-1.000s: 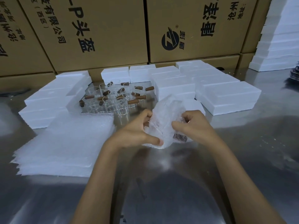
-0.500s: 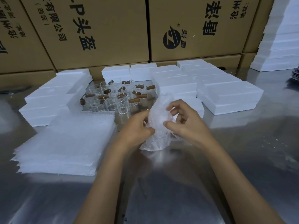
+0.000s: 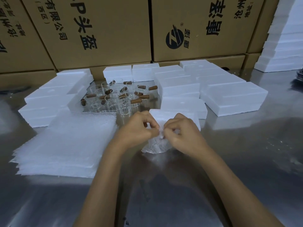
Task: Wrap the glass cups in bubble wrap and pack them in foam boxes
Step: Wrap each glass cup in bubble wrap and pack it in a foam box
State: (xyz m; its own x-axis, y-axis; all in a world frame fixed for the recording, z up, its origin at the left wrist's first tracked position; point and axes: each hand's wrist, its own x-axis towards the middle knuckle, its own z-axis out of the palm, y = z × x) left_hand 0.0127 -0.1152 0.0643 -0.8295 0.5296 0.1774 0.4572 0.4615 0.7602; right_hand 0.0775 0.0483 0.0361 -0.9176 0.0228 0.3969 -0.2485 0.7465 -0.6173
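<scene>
Wrapped glass cup [image 3: 156, 144] stands on the steel worktop [image 3: 246, 161], directly in front of the person, enclosed in a sheet of bubble wrap; glass base faintly visible through the film at the bottom. Left hand [image 3: 139, 130] and right hand [image 3: 182, 133] meet over the top of the bundle, both with fingers curled and pinching the gathered wrap at its upper edge; fingertips of the two hands nearly touch.

Just behind the bundle: one white foam box [image 3: 173, 115], partly hidden by the hands. Stack of bubble wrap sheets [image 3: 65, 141] lies flat to the left, near the left forearm. Cluster of unwrapped glass cups [image 3: 114, 99] with brown wooden handles sits further back, flanked on left and right by rows of closed foam boxes [image 3: 232, 97]. Cardboard cartons [image 3: 106, 30] with printed characters form the back wall. Further stack of white foam [image 3: 282, 46] at far right.
</scene>
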